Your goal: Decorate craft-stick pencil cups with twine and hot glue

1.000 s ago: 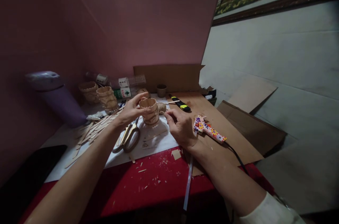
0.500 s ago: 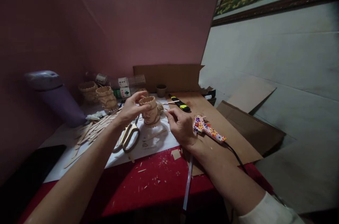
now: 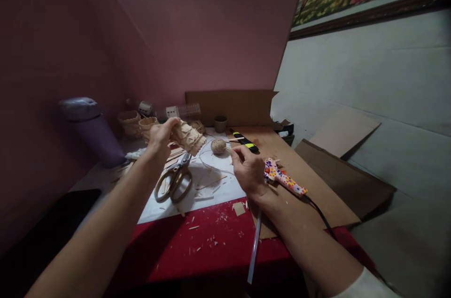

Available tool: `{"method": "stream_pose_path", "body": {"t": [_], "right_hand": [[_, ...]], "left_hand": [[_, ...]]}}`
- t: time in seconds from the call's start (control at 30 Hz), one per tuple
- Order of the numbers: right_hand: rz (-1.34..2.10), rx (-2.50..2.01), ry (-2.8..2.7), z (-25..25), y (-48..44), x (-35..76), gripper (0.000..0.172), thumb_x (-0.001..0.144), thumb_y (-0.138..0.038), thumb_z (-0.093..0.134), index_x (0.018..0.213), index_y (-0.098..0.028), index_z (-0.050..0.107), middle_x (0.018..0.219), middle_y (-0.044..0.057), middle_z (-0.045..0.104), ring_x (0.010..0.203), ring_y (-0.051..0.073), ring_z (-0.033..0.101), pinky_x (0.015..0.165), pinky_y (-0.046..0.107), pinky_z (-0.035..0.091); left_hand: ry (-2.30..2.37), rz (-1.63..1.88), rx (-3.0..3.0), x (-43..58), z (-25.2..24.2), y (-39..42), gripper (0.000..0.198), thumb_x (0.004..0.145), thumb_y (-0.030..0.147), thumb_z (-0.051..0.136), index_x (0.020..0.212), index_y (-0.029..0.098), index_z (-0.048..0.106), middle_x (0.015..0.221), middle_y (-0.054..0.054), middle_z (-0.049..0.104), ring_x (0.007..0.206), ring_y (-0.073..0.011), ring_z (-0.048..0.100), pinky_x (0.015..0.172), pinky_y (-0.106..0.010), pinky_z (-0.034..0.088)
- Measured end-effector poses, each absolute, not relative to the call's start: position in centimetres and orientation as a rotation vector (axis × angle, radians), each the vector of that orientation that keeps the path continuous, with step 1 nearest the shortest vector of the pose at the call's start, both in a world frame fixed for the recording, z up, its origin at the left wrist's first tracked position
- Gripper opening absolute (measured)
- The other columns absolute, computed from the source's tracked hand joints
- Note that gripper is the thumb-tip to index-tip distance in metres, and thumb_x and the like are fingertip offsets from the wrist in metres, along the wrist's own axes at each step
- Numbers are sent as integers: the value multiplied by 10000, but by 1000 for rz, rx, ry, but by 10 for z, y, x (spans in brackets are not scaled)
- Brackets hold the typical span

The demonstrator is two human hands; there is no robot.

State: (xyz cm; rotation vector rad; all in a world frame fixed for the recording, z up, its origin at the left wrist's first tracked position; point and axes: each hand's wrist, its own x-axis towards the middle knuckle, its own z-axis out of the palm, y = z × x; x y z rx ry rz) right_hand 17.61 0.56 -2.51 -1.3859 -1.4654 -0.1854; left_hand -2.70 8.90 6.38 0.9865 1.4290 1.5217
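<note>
My left hand (image 3: pixel 160 137) is closed round a small cup made of wooden sticks (image 3: pixel 188 137), held tilted on its side above the white sheet (image 3: pixel 214 190). My right hand (image 3: pixel 248 170) pinches a thin strand of twine that runs from the cup down over the sheet. A ball of twine (image 3: pixel 218 146) lies just beyond my right fingers. Gold-handled scissors (image 3: pixel 174 181) lie below my left hand.
A flower-patterned glue gun (image 3: pixel 283 178) with a black cord lies on brown cardboard (image 3: pixel 303 166) right of my right hand. A black-and-yellow knife (image 3: pixel 244 140), two more stick cups (image 3: pixel 139 124), a purple container (image 3: pixel 93 131), loose sticks and a glue stick (image 3: pixel 254 253) are on the red table.
My left hand lifted the stick cup off the sheet and tipped it sideways to the left, uncovering the twine ball. My right hand now pinches the twine strand.
</note>
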Motion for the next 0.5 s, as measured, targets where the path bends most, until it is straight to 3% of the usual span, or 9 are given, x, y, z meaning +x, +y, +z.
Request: {"method": "stream_pose_path", "body": {"t": [0.3, 0.5], "right_hand": [[-455, -946, -708, 31, 3, 238, 206, 965, -406, 504, 865, -228, 534, 591, -44, 545, 508, 135, 551, 550, 278, 452], [-130, -976, -763, 35, 6, 242, 281, 904, -472, 579, 820, -211, 512, 570, -50, 558, 426, 96, 474, 430, 239, 384]], "left_hand": [[1495, 1504, 862, -38, 63, 93, 303, 510, 342, 720, 719, 207, 547, 624, 7, 513, 562, -176, 509, 545, -361, 478], [1446, 1471, 951, -38, 56, 94, 335, 500, 376, 732, 713, 199, 543, 606, 0, 517, 531, -169, 491, 543, -355, 450]]}}
